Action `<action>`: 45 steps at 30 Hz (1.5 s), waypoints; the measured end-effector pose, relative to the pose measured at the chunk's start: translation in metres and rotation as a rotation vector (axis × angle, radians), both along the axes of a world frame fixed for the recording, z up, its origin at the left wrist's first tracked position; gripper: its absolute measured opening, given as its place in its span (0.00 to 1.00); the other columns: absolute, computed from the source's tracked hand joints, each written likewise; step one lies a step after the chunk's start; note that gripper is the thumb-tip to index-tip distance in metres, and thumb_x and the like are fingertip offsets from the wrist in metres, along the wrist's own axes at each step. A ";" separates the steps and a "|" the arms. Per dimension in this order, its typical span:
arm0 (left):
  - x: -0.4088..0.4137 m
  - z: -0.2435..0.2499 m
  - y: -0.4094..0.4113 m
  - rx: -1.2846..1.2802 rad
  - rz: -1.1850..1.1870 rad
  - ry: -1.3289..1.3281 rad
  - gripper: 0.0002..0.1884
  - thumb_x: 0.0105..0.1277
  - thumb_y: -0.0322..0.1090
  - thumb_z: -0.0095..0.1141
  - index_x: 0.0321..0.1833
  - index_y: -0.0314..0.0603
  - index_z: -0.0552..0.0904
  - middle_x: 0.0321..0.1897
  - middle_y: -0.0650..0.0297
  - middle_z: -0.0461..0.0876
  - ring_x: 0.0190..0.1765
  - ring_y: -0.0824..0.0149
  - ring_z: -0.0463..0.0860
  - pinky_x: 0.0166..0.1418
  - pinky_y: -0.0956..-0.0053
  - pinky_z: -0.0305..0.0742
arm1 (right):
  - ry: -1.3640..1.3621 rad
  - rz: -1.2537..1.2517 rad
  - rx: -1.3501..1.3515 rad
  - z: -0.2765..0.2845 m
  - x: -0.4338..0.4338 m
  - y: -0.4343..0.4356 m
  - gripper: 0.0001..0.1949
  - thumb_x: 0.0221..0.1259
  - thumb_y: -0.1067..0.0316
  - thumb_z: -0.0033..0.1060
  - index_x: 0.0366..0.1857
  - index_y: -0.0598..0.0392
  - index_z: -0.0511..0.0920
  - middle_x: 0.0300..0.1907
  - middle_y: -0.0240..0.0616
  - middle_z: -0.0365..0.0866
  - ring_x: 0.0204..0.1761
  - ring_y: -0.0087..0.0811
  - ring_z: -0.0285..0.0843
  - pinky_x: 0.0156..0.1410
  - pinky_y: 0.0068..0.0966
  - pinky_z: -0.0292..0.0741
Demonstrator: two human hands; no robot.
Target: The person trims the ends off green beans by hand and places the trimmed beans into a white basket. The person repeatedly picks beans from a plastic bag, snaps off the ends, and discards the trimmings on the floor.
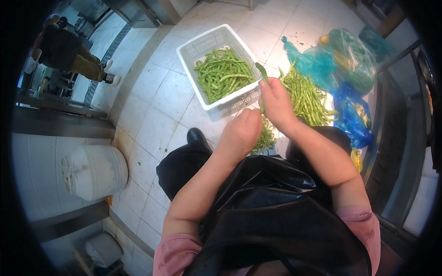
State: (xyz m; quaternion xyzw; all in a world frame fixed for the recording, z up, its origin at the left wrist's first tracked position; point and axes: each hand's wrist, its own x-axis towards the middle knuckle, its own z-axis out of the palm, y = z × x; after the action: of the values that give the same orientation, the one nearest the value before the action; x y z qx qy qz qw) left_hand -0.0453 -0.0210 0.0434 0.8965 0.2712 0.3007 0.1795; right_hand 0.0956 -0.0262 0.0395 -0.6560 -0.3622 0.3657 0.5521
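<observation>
A single green bean pod (262, 71) is held between my two hands, in front of my knees. My right hand (277, 100) grips it along its length, and its upper end sticks out past the thumb. At its lower end my left hand (246, 127) has its fingers closed on it. Just beyond the hands stands a white perforated plastic basket (193, 81) with many bean pieces (224, 74) inside. To the right of my right hand lies a heap of long whole green beans (305, 96). Small trimmings (265, 136) lie on the floor below my hands.
Teal and clear plastic bags (352, 58) and a blue bag (352, 114) lie on the right, beside a metal frame (373, 148). A white plastic barrel (96, 172) stands at left. Beyond a doorway, a person (65, 51) stands at upper left. White tiles (152, 114) cover the floor.
</observation>
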 end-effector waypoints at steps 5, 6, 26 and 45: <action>-0.006 0.006 0.009 -0.186 -0.208 -0.190 0.03 0.61 0.27 0.53 0.34 0.36 0.73 0.25 0.55 0.74 0.29 0.52 0.77 0.31 0.63 0.71 | 0.239 0.251 -0.051 0.014 0.005 -0.002 0.15 0.70 0.59 0.46 0.47 0.61 0.75 0.20 0.29 0.70 0.22 0.18 0.65 0.28 0.17 0.63; -0.007 0.010 0.009 -0.288 -0.227 -0.201 0.02 0.61 0.27 0.52 0.34 0.36 0.74 0.25 0.54 0.74 0.29 0.53 0.77 0.31 0.64 0.71 | 0.305 0.309 -0.055 0.016 0.006 -0.003 0.15 0.70 0.60 0.46 0.48 0.60 0.75 0.19 0.26 0.68 0.21 0.16 0.63 0.27 0.15 0.61; -0.068 0.017 0.069 -0.629 0.417 -0.570 0.15 0.63 0.23 0.45 0.51 0.35 0.78 0.36 0.56 0.82 0.36 0.67 0.82 0.38 0.71 0.76 | 0.816 0.581 -0.051 0.051 0.042 -0.020 0.15 0.71 0.61 0.42 0.45 0.62 0.76 0.09 0.22 0.56 0.08 0.14 0.48 0.12 0.12 0.49; -0.053 0.018 0.044 -0.412 0.143 -0.042 0.11 0.59 0.32 0.62 0.43 0.38 0.82 0.35 0.54 0.82 0.37 0.54 0.81 0.40 0.68 0.75 | 0.518 0.660 -0.250 0.043 0.037 -0.008 0.15 0.67 0.61 0.44 0.41 0.64 0.77 0.11 0.29 0.65 0.11 0.20 0.59 0.16 0.17 0.57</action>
State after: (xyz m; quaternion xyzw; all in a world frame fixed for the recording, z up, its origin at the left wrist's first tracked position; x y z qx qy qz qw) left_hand -0.0986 0.0226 0.0616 0.8129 0.3859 0.2696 0.3430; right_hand 0.1329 -0.0341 0.0829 -0.4534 -0.3549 0.7162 0.3944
